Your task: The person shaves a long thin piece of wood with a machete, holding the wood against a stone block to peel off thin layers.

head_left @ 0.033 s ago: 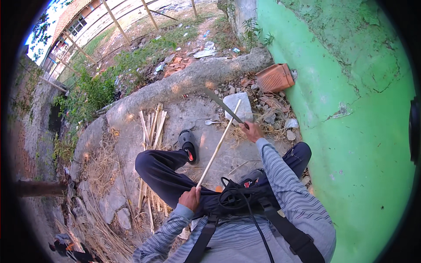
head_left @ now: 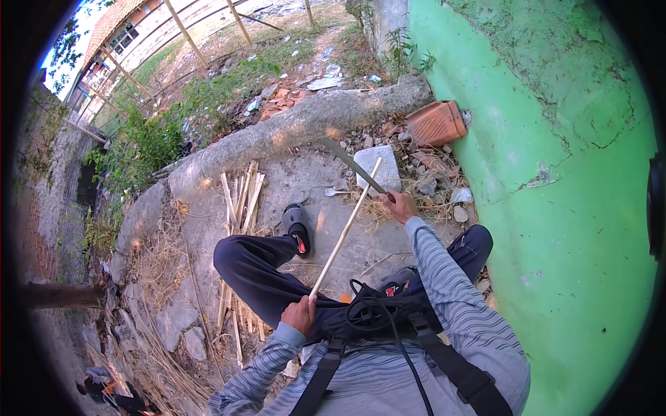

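My left hand (head_left: 299, 315) is closed round the lower end of a long, pale wooden strip (head_left: 338, 244), close to my lap. From there the strip slants up and away to the right. In my right hand (head_left: 400, 206) is the handle of a machete (head_left: 352, 165), its long dark blade pointing to the far left. Blade and strip cross near the handle; whether they touch I cannot tell. Behind the crossing lies a whitish block (head_left: 386, 166). Left of my bent leg, a pile of split pale strips (head_left: 240, 202) lies on the ground, partly hidden by my knee.
A green wall (head_left: 576, 243) rises close on my right. An orange clay block (head_left: 437, 123) leans by it among rubble. A rough concrete ledge (head_left: 277, 132) curves across ahead. A white plastic fork (head_left: 336, 192) lies beyond my shoe. Another person (head_left: 111, 388) is at lower left.
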The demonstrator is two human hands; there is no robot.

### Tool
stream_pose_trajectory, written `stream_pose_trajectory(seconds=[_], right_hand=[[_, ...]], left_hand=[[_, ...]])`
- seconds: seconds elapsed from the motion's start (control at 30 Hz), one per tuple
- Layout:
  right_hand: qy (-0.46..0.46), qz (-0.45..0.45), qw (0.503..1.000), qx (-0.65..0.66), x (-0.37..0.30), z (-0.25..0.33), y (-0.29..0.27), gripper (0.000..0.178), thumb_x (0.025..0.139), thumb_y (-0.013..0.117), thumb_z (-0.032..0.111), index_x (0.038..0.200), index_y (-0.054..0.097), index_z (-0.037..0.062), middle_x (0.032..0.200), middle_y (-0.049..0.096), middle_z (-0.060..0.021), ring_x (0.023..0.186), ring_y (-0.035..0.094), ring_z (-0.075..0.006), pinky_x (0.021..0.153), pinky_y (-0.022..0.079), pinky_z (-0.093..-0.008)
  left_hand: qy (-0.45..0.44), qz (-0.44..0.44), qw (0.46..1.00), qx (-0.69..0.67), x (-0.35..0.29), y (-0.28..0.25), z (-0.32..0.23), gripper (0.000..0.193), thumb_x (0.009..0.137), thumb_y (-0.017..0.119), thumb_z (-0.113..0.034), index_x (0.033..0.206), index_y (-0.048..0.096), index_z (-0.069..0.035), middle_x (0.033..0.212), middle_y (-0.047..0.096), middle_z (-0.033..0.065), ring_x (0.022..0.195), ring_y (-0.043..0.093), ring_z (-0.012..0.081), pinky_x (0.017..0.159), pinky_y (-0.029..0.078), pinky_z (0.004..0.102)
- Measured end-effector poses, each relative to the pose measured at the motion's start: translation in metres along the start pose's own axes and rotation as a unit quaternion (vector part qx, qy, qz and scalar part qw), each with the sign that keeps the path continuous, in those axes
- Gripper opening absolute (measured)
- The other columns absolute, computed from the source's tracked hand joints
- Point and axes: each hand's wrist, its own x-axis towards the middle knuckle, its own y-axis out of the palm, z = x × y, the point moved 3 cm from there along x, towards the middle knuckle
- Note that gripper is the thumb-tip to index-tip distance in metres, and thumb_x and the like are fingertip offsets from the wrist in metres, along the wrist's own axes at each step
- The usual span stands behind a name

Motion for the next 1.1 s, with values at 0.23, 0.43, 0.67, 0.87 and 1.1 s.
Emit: stream_pose_trajectory(seconds=[0.23, 0.43, 0.67, 0.87, 1.1], right_hand=[[0.021, 0.024, 0.999, 0.017, 0.003, -0.004, -0.002, 0.066, 0.093, 0.048, 0.069, 0.103, 0.070, 0.0076, 0.079, 0.067, -0.0220, 0.076, 0.067, -0.0419, 0.070, 0.049, -0.0495], [0.072, 0.041, 0.997, 0.001, 0.006, -0.028, 0.003, 0.069, 0.094, 0.046, 0.070, 0.106, 0.071, 0.0071, 0.085, 0.070, -0.0210, 0.083, 0.069, -0.0400, 0.074, 0.051, -0.0473], [0.076, 0.016, 0.997, 0.029, -0.022, -0.042, 0.020, 0.070, 0.095, 0.045, 0.069, 0.100, 0.070, 0.0034, 0.080, 0.068, -0.0177, 0.075, 0.065, -0.0357, 0.072, 0.048, -0.0444], [0.193, 0.082, 0.977, 0.045, -0.084, -0.079, 0.045, 0.064, 0.091, 0.056, 0.067, 0.094, 0.072, 0.0044, 0.085, 0.071, -0.0164, 0.079, 0.068, -0.0339, 0.075, 0.051, -0.0420], [0.203, -0.051, 0.975, 0.068, -0.129, -0.089, 0.039, 0.049, 0.082, 0.075, 0.047, 0.103, 0.066, 0.0033, 0.093, 0.072, -0.0206, 0.088, 0.070, -0.0388, 0.081, 0.053, -0.0455]], left_hand=[[-0.011, 0.020, 1.000, 0.005, -0.031, 0.014, 0.018, 0.035, 0.106, 0.042, -0.039, 0.098, 0.058, -0.009, 0.071, 0.064, 0.0284, 0.070, 0.063, 0.0514, 0.066, 0.050, 0.0631], [-0.007, 0.027, 0.999, 0.019, -0.043, 0.002, 0.008, 0.037, 0.106, 0.042, -0.039, 0.094, 0.056, -0.007, 0.067, 0.063, 0.0284, 0.063, 0.062, 0.0523, 0.061, 0.049, 0.0626], [-0.004, -0.039, 0.999, -0.002, -0.048, -0.006, 0.008, 0.034, 0.106, 0.045, -0.034, 0.090, 0.055, -0.006, 0.065, 0.060, 0.0281, 0.061, 0.060, 0.0499, 0.057, 0.046, 0.0618], [-0.009, -0.029, 0.996, -0.084, -0.014, -0.032, -0.005, 0.033, 0.106, 0.044, -0.032, 0.092, 0.057, -0.005, 0.071, 0.061, 0.0274, 0.069, 0.060, 0.0509, 0.063, 0.044, 0.0616], [0.018, -0.068, 0.991, -0.116, 0.046, -0.034, -0.013, 0.040, 0.106, 0.045, -0.033, 0.088, 0.056, 0.001, 0.069, 0.056, 0.0274, 0.070, 0.059, 0.0492, 0.061, 0.043, 0.0529]])
